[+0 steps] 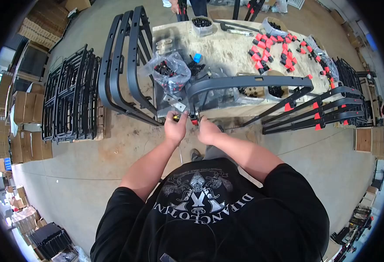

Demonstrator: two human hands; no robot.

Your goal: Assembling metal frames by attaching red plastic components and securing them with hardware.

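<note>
Head view | black bent-tube frame (249, 81) held at counter (227, 50) edge; crossbar (231, 82) long axis left-right, left leg (191, 105) pointed nearward | red fitting (194, 122) at leg end seemingly being fastened; steady alignment called for | yellow-and-black item (176, 117) apparently pinched by left hand (174, 129); right hand (207, 131) beside fitting, grasp cannot be told

At the centre of the frame, the left hand (175, 130) and right hand (207, 132) flank a small red piece (195, 122) at a dark bent frame's (244, 81) near end. Above, a clear bag (174, 77) sits on the table (227, 50); red-and-black fittings (264, 45) spread toward upper right.
</note>
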